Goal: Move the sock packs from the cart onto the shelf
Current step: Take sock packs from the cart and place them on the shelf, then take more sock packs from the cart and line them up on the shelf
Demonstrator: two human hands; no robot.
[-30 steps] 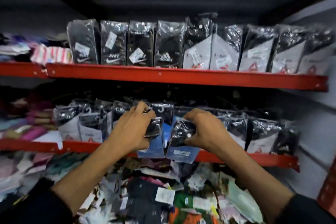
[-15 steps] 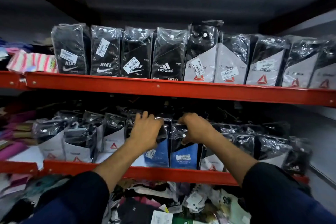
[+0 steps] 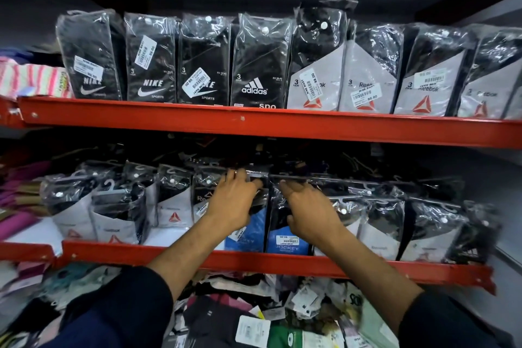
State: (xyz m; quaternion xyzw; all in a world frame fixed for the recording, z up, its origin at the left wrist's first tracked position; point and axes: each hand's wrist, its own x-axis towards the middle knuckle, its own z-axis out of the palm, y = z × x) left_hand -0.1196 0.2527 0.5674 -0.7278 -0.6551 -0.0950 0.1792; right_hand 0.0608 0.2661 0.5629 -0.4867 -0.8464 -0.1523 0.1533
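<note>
Left hand [image 3: 233,206] and right hand [image 3: 306,213] on upright blue sock packs [image 3: 286,244], labels outward

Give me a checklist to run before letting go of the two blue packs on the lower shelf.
1. Both blue packs inside the lower shelf lip: ok; the left pack and right pack stand behind the red rail.
2. Packs upright: ok, as far as the blue bottoms show.
3. Left hand grip: cannot tell; the fingers lie over the pack's top, curl hidden.
4. Right hand grip: cannot tell; it rests on its pack's top.
5. Neighbouring Reebok packs not knocked over: ok, those in view stand.
6. Room behind the packs: cannot tell, too dark.
</note>
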